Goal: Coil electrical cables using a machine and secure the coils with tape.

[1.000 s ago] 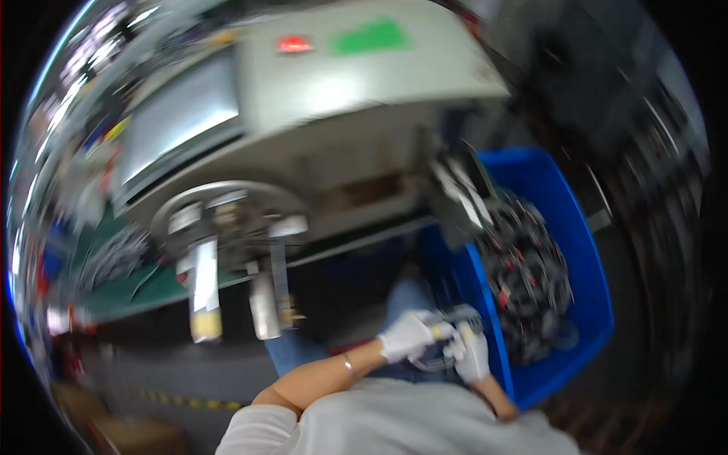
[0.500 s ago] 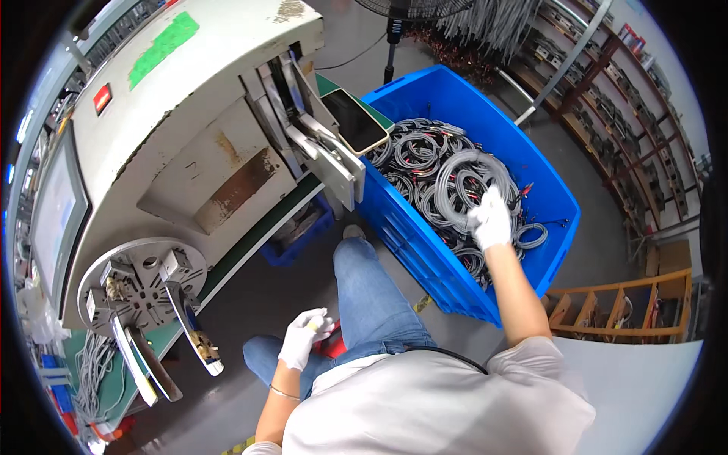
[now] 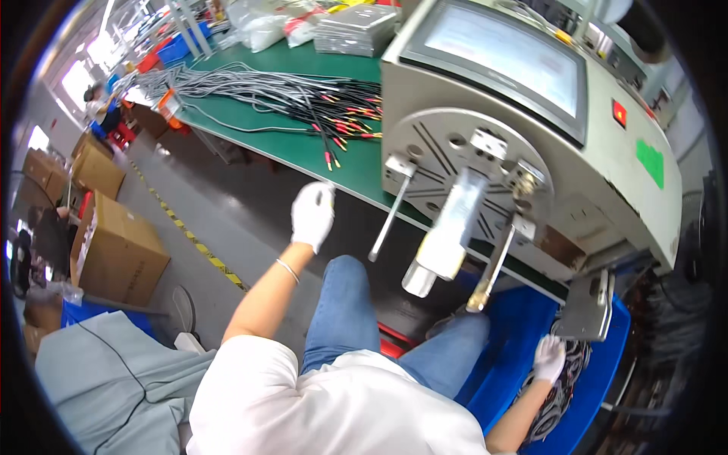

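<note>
Item: coiled cables (image 3: pixel 565 383), dark, bundled in loops. They lie in the blue bin (image 3: pixel 523 364) on the floor, below the near edge of the green counter (image 3: pixel 303 144) and under the winding machine (image 3: pixel 531 129).

Your right hand (image 3: pixel 547 358), white-gloved, rests down on the coils; whether its grip is closed on one or only laid on top, you cannot tell from here.

Your left hand (image 3: pixel 312 212), also gloved, is raised toward the counter's near edge, fingers loosely curled, holding nothing you can make out.

Handling, as a judgement: light, limp, springy; loops are likely to snag on neighbours. Take one coil across its whole bundle, not by a single strand or a plug end.

Also present: loose wire harness (image 3: pixel 303 95) with red and yellow tips spread along the counter; cardboard boxes (image 3: pixel 114 250) on the floor at far left.
</note>
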`<state>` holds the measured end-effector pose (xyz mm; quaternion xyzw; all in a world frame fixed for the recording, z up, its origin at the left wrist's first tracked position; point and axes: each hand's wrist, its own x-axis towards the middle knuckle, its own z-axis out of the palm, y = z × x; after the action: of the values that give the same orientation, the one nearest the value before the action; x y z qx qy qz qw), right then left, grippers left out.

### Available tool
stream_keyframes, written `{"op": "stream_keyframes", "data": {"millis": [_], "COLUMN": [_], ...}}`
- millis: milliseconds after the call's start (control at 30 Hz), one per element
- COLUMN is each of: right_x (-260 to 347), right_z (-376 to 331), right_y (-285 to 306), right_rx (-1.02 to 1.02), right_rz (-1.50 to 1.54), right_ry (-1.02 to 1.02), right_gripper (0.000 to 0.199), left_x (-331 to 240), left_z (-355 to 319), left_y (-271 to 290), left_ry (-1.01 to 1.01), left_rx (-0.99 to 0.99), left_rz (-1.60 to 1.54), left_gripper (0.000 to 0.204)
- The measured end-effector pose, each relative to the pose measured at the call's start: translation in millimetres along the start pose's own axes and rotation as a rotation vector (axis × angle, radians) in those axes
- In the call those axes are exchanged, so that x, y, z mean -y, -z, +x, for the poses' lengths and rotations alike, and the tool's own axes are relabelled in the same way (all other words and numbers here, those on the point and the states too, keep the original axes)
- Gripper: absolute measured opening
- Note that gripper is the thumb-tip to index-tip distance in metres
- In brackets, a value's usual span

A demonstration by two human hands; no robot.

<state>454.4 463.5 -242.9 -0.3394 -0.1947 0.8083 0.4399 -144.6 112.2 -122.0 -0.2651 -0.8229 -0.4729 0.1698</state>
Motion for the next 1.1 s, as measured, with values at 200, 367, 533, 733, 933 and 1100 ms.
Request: {"op": "stream_keyframes", "data": {"millis": [200,367,533,733,933,1100], "right_x": [-22.7,-10.6,-11.4,-18.7,-23.1,-12.5], "right_z": [-31.0,-47.1,-51.1,-38.4,-41.0,-52.3], "right_y": [-1.1,-7.6,-17.0,-30.1,-42.0,-49.7], "right_rx": [-0.253,-0.329,-0.344,-0.283,-0.249,-0.204], "right_rz": [0.066,0.028,-0.032,-0.023,-0.067,-0.065], "right_ry": [-0.078,-0.050,-0.052,-0.080,-0.100,-0.052], "right_gripper": [0.020,0.021,0.023,0.027,0.027,0.028], "left_x": [82.8,92.2,60.6,-63.6,-173.7,-251.1], "left_z": [127.4,181.5,234.2,292.3,282.0,234.8], "left_y": [31.5,29.8,27.7,52.7,89.7,122.6], "left_ry": [-0.260,-0.210,-0.207,-0.317,-0.579,-0.573], "left_rx": [-0.335,0.146,0.009,-0.443,-0.802,0.076], "left_rz": [0.549,0.999,0.711,0.353,-0.106,-0.021], "left_gripper": [0.026,0.022,0.020,0.021,0.014,0.023]}}
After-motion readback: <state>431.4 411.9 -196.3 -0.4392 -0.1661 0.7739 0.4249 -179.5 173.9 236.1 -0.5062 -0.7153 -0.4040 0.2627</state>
